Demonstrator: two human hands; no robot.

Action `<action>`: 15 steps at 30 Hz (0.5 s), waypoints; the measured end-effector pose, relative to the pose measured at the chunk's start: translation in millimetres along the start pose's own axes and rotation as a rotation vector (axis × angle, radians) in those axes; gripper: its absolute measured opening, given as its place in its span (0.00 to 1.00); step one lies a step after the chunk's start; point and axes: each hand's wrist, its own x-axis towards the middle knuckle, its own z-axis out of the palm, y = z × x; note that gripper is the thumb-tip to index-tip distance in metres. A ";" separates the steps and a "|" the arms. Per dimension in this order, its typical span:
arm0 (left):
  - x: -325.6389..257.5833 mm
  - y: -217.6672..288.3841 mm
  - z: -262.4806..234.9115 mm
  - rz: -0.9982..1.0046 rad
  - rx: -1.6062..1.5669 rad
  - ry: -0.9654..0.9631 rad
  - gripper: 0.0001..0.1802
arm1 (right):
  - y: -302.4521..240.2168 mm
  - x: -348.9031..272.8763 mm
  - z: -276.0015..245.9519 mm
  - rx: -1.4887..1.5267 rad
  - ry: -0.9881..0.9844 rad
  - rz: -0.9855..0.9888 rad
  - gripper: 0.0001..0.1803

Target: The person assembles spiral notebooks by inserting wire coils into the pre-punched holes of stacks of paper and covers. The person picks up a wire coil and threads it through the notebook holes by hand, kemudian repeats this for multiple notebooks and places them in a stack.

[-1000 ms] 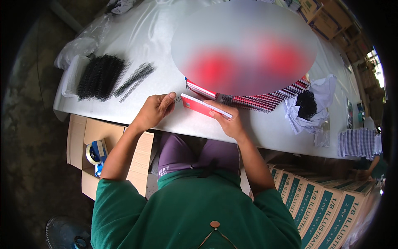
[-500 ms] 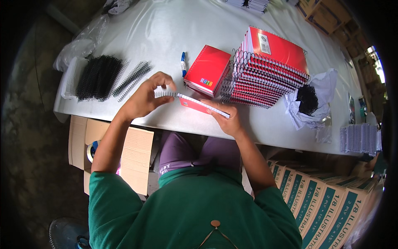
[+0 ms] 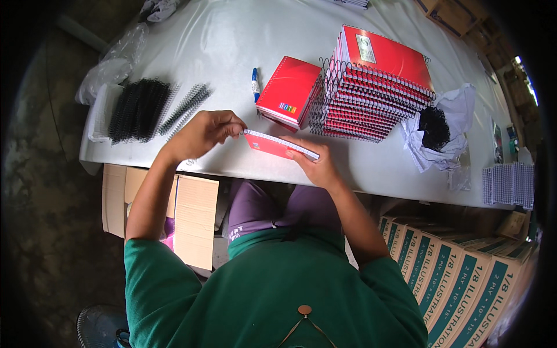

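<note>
- The left hand (image 3: 203, 133) comes in from the lower left, forearm raised and wrist bent; its grip is pressed together, fingertips pinching the left end of a thin red notebook (image 3: 278, 146) at its white punched edge.
- The right hand (image 3: 318, 165) lies palm-down under the notebook's right end, fingers spread along its lower side and steadying it.
- The notebook sits at the middle of the frame, tilted on its edge at the near rim of the white worktop (image 3: 220, 46).
- One red notebook with a glossy cover (image 3: 288, 91) lies flat just above the hands, with one blue-and-white pen (image 3: 255, 84) just to its left.
- One tall leaning stack of red spiral-bound notebooks (image 3: 374, 87) stands upper right of centre, black wire loops showing down its left side; too many to count.
- One bundle of black wire coils (image 3: 136, 109) lies at upper left, with a few loose coils (image 3: 187, 107) beside it.
- Crumpled white paper (image 3: 458, 116) on the right holds a clump of black bits (image 3: 434, 126).
- Printed cardboard boxes (image 3: 464, 278) fill the lower right.
</note>
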 end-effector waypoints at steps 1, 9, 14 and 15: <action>3.0 -1.5 -5.4 -0.070 -0.092 -0.069 0.11 | -0.9 0.4 0.2 0.031 0.003 0.015 0.18; 33.8 -11.1 -12.1 0.041 -0.365 -0.160 0.12 | -5.1 -1.2 -2.4 0.033 -0.028 0.131 0.16; 23.2 16.0 -13.7 0.021 0.176 -0.268 0.08 | -3.3 -1.4 2.6 -0.099 0.033 -0.034 0.20; 22.0 31.0 -10.1 0.044 0.374 -0.203 0.09 | -5.4 -3.0 2.4 -0.139 0.023 -0.033 0.20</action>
